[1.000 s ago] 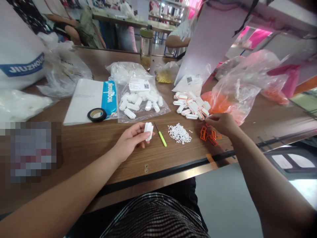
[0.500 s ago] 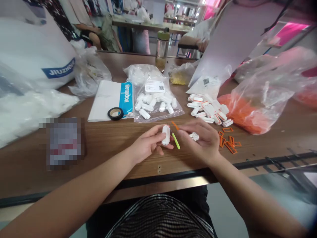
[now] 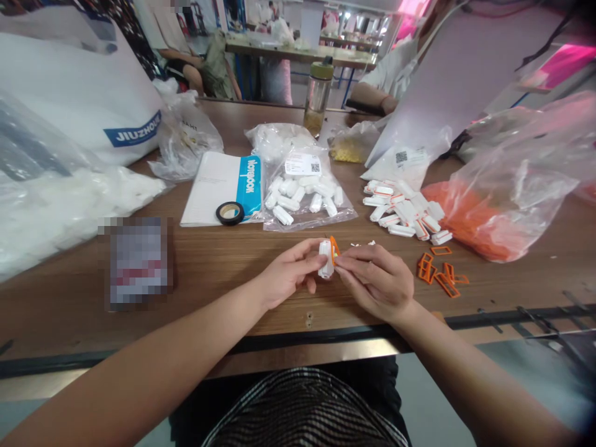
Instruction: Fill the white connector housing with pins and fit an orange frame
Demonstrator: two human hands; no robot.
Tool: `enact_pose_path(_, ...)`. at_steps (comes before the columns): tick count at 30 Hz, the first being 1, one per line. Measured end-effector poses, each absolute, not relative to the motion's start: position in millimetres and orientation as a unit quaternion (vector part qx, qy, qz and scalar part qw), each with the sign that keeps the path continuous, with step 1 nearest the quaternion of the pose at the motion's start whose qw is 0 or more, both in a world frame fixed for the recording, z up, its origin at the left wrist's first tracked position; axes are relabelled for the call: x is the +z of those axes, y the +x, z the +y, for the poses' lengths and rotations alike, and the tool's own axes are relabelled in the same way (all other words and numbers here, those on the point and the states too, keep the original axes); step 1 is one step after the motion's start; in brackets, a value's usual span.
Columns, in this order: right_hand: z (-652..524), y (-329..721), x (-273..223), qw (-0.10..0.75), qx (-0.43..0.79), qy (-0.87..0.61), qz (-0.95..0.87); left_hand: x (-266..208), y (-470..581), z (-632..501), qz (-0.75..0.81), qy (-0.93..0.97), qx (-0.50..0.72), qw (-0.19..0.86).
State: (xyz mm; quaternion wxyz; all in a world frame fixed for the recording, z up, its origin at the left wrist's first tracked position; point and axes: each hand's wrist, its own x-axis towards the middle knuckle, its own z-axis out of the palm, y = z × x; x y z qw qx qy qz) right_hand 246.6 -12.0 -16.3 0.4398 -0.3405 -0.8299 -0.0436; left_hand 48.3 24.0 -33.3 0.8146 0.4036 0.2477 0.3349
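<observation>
My left hand (image 3: 298,270) is closed on a small white plastic case (image 3: 325,261), held upright above the table. Between the fingertips of my right hand (image 3: 379,276) is a thin orange frame (image 3: 334,246), which meets the right side of the case. A sliver of yellow-green shows behind the frame; most of that tool is hidden by my fingers. Several loose orange frames (image 3: 447,284) lie to the right of my right hand. Beyond them is a heap of white cases with orange edging (image 3: 405,208). Tiny white pieces (image 3: 371,243) lie just past my right hand.
A clear bag of white cases (image 3: 307,192) lies ahead, beside a notebook (image 3: 209,186) with a black tape roll (image 3: 230,213) on it. An orange-filled bag (image 3: 493,217) is at right, a bottle (image 3: 318,96) at the back. Large white bags (image 3: 69,105) fill the left. People sit beyond.
My right hand has brought the orange frame down against the white case's side. The yellow-green tool, plainly visible before, is now mostly covered. The whole view has shifted slightly.
</observation>
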Motion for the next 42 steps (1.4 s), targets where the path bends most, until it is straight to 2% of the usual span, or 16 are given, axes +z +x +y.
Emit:
enact_pose_path(8,-10.9,245.8,-20.7,0.403,-0.020,-0.320,-0.857,-33.5,47.8,26.8,0.246,0.408,0.336,0.813)
enact_pose_path(13,-14.1,242.9,-16.3,0.392,0.038,-0.332,-0.857,-32.2,47.4,25.9,0.257,0.421,0.336,0.802)
enact_pose_path(21,-12.9,233.5,-13.9,0.488,0.168,-0.415,-0.750,-36.1,50.5,21.2,0.268,0.511,0.377,0.724)
enact_pose_path(28,-12.4,233.4,-25.4,0.513,0.285,-0.463,-0.665,-37.4,51.6,17.7,0.297,0.562,0.382,0.671)
enact_pose_path(35,-13.6,230.6,-24.0,0.521,0.321,-0.480,-0.628,-34.7,50.9,12.8,0.319,0.646,0.409,0.561)
enact_pose_path(42,-15.6,226.8,-24.1,0.533,0.282,-0.471,-0.644,-35.9,51.0,12.0,0.331,0.658,0.401,0.545)
